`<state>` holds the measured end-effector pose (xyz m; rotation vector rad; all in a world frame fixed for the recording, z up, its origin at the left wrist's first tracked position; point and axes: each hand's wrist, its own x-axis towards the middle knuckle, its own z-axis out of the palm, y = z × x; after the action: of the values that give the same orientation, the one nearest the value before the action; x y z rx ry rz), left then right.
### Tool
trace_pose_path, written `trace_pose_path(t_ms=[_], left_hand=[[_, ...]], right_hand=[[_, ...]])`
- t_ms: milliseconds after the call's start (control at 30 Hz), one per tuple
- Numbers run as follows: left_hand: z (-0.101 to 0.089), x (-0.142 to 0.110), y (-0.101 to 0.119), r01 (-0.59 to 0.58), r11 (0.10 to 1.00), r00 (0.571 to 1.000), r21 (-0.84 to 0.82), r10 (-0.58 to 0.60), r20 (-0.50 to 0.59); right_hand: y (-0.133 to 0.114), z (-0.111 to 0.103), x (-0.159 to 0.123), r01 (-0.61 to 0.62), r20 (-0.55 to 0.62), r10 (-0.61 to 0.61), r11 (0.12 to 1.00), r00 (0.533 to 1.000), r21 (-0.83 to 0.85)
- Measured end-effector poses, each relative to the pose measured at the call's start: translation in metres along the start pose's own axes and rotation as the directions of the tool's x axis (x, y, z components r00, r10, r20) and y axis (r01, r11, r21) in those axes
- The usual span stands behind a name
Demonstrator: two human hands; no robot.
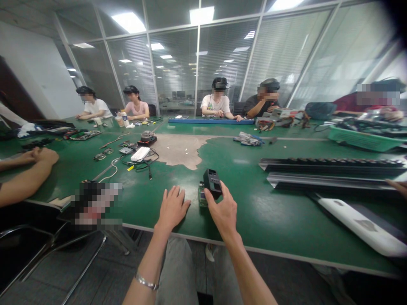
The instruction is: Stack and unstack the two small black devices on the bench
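Observation:
My right hand (224, 209) grips a black plastic housing (212, 181) with rectangular openings, thumb on its near left side and fingers around the right. The housing is tilted above the table. Just beneath and to its left lies a green circuit board (202, 199), partly covered by the housing and my thumb; whether the two touch I cannot tell. My left hand (172, 207) rests palm down on the green tabletop, fingers spread, a short way left of the board. Nothing is held in it.
Black metal strips (330, 182) and a long white device (359, 222) lie to the right. A white adapter (140, 154) with cables sits ahead on the left. Farther back are a glove (248, 138) and a green basket (365, 139). Several people sit around the table (248, 228).

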<state>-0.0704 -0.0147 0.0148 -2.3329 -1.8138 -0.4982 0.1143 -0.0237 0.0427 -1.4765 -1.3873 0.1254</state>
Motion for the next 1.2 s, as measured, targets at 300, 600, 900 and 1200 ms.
trace_pose_path(t_ms=[300,600,900,1200], left_hand=[[0.002,0.001,-0.001,0.001,1.0,1.0,-0.006,-0.001,0.006],[0.001,0.0,-0.001,-0.006,1.0,1.0,0.002,0.006,0.001],[0.001,0.001,0.0,0.004,1.0,1.0,0.0,-0.004,0.011],[0.002,0.001,0.001,0.011,1.0,1.0,0.001,-0.011,0.011]], right_hand=[[0.058,-0.024,0.001,-0.06,0.057,0.071,0.982,0.996,-0.177],[0.069,-0.021,-0.006,-0.009,0.094,0.029,0.977,0.995,-0.213],[0.079,-0.018,-0.01,-0.004,0.088,0.028,0.964,0.996,-0.265],[0.078,-0.019,-0.009,-0.001,0.063,0.016,0.976,0.998,-0.22]])
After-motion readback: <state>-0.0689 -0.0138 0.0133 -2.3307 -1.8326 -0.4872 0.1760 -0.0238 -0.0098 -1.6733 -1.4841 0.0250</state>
